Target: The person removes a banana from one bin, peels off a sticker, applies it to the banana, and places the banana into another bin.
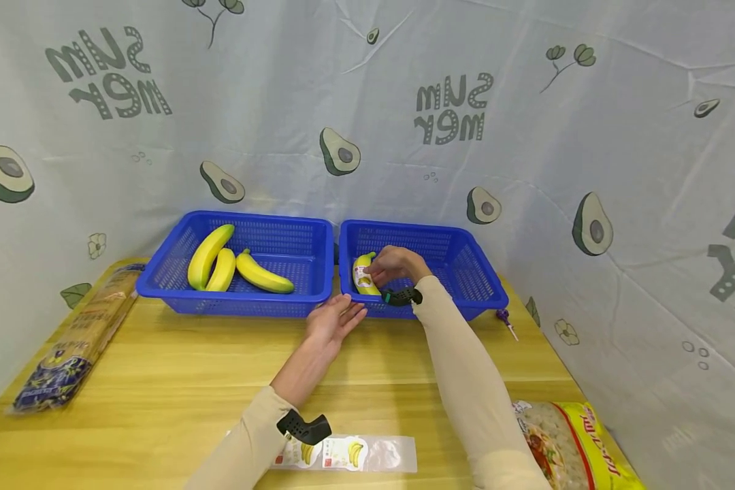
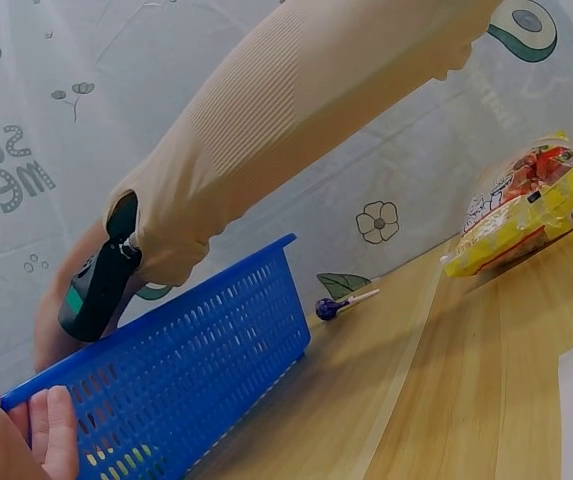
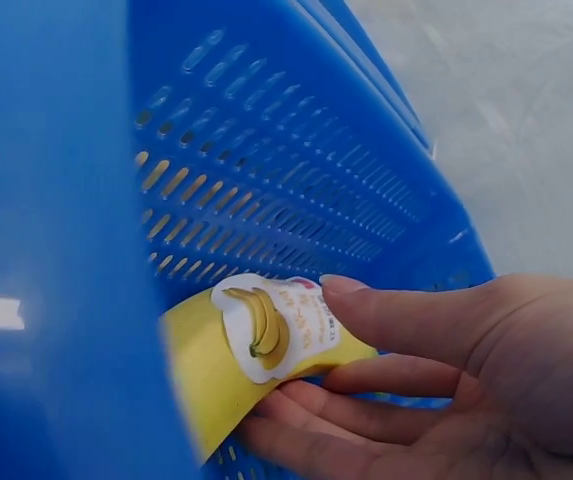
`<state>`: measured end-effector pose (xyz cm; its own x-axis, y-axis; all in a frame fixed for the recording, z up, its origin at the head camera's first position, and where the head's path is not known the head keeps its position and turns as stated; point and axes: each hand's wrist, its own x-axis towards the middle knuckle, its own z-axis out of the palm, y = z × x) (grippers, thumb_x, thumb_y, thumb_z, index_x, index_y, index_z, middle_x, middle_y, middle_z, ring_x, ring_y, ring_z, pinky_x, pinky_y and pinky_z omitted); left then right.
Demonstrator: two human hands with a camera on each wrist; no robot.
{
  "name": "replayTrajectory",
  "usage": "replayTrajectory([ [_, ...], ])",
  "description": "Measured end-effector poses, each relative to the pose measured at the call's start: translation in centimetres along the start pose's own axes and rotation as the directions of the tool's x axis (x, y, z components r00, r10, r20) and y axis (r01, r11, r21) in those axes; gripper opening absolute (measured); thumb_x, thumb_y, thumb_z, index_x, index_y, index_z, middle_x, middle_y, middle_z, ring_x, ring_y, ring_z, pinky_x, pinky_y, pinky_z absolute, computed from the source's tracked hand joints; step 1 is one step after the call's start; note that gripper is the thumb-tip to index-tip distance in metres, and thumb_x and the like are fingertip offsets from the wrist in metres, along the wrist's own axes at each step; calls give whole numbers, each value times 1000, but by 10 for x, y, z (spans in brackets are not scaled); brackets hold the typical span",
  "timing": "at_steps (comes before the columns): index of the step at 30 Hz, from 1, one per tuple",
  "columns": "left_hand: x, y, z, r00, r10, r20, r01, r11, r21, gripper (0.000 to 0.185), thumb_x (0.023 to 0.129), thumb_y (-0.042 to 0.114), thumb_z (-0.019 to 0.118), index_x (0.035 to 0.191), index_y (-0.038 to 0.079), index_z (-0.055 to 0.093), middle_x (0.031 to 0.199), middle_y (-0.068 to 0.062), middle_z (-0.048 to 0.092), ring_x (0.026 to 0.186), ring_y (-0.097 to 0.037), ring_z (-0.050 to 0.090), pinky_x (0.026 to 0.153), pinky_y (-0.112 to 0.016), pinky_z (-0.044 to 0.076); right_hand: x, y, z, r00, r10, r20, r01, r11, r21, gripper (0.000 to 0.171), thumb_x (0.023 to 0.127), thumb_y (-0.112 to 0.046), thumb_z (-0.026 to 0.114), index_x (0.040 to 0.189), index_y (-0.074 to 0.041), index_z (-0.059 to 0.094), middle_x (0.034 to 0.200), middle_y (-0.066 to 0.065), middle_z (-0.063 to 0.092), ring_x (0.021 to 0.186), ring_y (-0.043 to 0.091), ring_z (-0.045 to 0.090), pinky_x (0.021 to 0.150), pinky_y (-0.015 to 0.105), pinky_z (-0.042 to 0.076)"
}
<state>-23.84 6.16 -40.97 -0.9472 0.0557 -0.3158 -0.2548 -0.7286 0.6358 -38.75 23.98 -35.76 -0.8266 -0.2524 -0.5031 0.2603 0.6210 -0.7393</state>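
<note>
Inside the right blue basket (image 1: 425, 228), my right hand (image 1: 398, 264) holds a yellow banana (image 1: 367, 289) near the basket's left end. In the right wrist view the thumb lies at the edge of a white banana-picture sticker (image 3: 276, 325) on the banana, and the other fingers reach beneath it. My left hand (image 1: 331, 320) is at the same basket's front left corner, with its extended fingers (image 2: 61, 430) against the outer wall just below the rim. Three bananas, one of them (image 1: 263, 275) apart from the other two, lie in the left blue basket (image 1: 251, 306).
A clear strip with banana stickers (image 1: 349, 452) lies on the wooden table (image 1: 220, 367), near the front. At the left edge is a long bag of noodles (image 1: 73, 347). A yellow food bag (image 1: 576, 442) stands front right, and a purple lollipop (image 1: 505, 320) lies by the right basket.
</note>
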Motion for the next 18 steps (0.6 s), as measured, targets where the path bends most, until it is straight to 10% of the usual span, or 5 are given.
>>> replayTrajectory([
  [12,-6,9,-13,998,-1,69,-1,1000,26,18,107,-9,55,125,-10,58,100,-17,70,101,-29,76,107,-49,57,-10,4,-1,999,-33,-10,33,999,-15,36,110,-8,61,139,14,62,142,31,64,134,42,64,112,50,54],
  [18,-18,19,-23,993,-11,120,-1,995,100,37,108,-7,56,144,-15,51,134,-34,66,132,-44,65,109,-47,56,-24,6,-6,995,-95,-36,93,994,-53,45,113,-11,56,150,13,52,150,32,57,141,45,56,116,55,49],
])
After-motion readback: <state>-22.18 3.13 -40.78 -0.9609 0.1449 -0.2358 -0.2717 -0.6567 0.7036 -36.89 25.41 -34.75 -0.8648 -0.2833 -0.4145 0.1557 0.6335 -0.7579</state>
